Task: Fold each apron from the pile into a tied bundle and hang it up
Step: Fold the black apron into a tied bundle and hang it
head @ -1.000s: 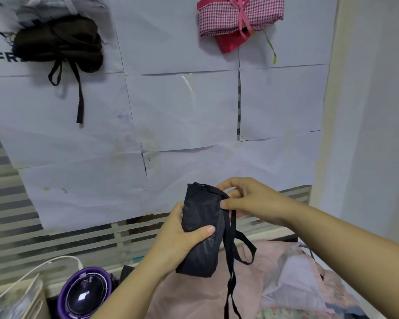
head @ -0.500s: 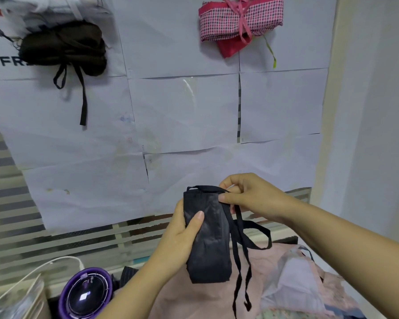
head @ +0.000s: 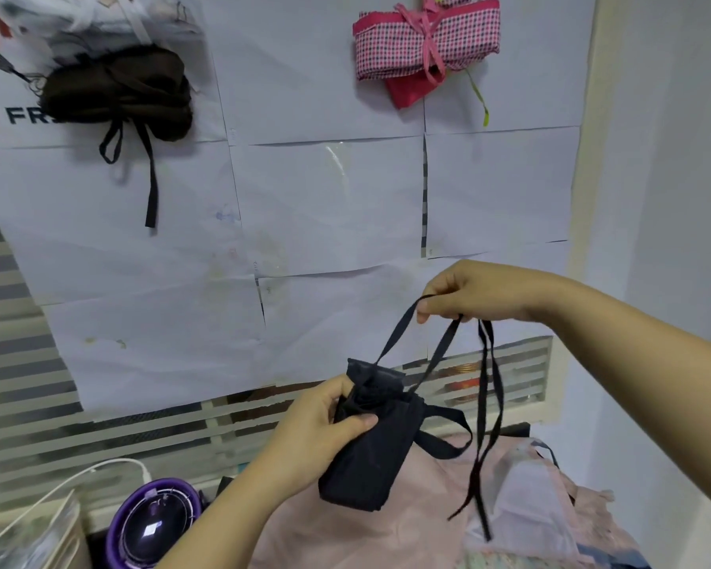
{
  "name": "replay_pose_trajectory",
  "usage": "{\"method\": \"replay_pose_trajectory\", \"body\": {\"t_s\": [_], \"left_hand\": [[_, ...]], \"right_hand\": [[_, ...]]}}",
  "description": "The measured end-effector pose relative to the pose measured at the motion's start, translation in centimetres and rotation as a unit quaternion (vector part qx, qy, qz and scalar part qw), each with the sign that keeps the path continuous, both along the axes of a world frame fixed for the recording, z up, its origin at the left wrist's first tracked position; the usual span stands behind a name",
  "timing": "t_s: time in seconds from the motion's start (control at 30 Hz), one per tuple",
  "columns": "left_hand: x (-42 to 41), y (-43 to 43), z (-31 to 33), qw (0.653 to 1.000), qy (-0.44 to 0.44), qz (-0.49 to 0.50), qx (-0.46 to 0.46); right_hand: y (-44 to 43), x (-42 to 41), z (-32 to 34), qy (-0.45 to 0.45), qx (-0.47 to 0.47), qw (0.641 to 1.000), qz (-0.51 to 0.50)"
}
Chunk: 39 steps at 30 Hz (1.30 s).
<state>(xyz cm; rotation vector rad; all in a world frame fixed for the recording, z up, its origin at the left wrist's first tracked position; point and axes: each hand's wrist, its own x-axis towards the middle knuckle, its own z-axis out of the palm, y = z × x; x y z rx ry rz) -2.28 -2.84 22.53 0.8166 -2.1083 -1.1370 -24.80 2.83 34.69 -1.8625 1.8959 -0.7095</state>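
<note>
Moved up and away to the right since the earlier frame: right hand point(head: 481, 293), then close against the top of the bundle, now raised well above it and drawing the straps point(head: 440, 351) out taut. Two black straps pinched between thumb and curled fingers, loose ends hanging down from that hand over the pink apron pile point(head: 386, 531).

Left hand point(head: 321, 425) wrapped around the folded black apron point(head: 370, 457), thumb across the front, holding it in the air just above the pile, low in the middle of the view. Long axis of the roll nearly upright, upper end a little more to the right. Straps leaving from that upper end, up and rightward. One more strap looped at the right side of the roll — perhaps already passed once around it, hard to tell.

Next, probably, winding the straps across the short axis: right hand nearer to the free ends, left hand keeping the roll steady.

Already hanging on the paper-covered wall point(head: 329, 207) above — dark brown bundle point(head: 116, 92) and pink checked bundle point(head: 427, 39).
</note>
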Motion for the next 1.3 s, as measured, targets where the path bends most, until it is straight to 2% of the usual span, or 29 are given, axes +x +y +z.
{"method": "replay_pose_trajectory", "body": {"t_s": [0.13, 0.27, 0.43, 0.5, 0.63, 0.7, 0.8, 0.83, 0.9, 0.93, 1.0, 1.07, 1.17, 1.3], "left_hand": [[-0.4, 0.2, 0.3, 0.999, -0.030, -0.031, -0.014], [-0.8, 0.2, 0.4, 0.997, -0.054, -0.036, -0.050], [-1.0, 0.2, 0.1, 0.997, -0.049, -0.033, -0.040], [-1.0, 0.2, 0.1, 0.998, -0.045, -0.039, -0.021], [-0.6, 0.1, -0.2, 0.997, -0.035, -0.062, 0.031], [-0.1, -0.1, -0.5, 0.995, -0.023, -0.062, 0.071], [1.0, -0.7, -0.9, 0.989, -0.020, -0.049, 0.135], [1.4, -0.9, -1.3, 0.988, -0.017, -0.037, 0.146], [2.2, -1.5, -1.8, 0.987, -0.007, -0.008, 0.160], [2.4, -1.8, -2.1, 0.986, -0.002, 0.003, 0.165], [2.8, -2.0, -2.3, 0.987, -0.001, 0.012, 0.160], [2.8, -2.0, -2.2, 0.992, -0.012, 0.010, 0.128], [2.5, -1.7, -1.9, 0.996, -0.021, -0.003, 0.087], [2.3, -1.3, -1.9, 0.998, 0.004, 0.015, 0.062]], "right_hand": [[-1.0, 0.9, 0.4, 0.071, 0.000, 0.997, -0.001], [-2.2, 3.2, 0.6, 0.114, -0.053, 0.992, 0.001], [-4.2, 5.1, 0.7, 0.210, -0.120, 0.969, -0.058], [-5.2, 5.7, 0.8, 0.181, -0.112, 0.976, -0.052], [-6.5, 6.3, 0.1, 0.020, -0.092, 0.995, -0.045], [-6.7, 5.7, -0.3, -0.072, -0.107, 0.990, -0.058], [-6.0, 3.3, -0.5, -0.260, -0.080, 0.961, -0.056], [-5.7, 2.1, -0.9, -0.257, -0.062, 0.963, -0.059], [-4.7, 0.0, -2.2, -0.141, 0.007, 0.989, -0.054], [-4.0, -0.7, -3.3, -0.079, 0.072, 0.994, -0.031], [-2.8, -1.3, -6.0, -0.044, 0.245, 0.968, 0.040], [-2.2, -1.0, -8.9, -0.101, 0.348, 0.926, 0.107], [-2.1, 1.2, -11.1, -0.213, 0.308, 0.911, 0.171], [-1.9, 3.7, -10.9, -0.242, 0.194, 0.933, 0.183]]}}
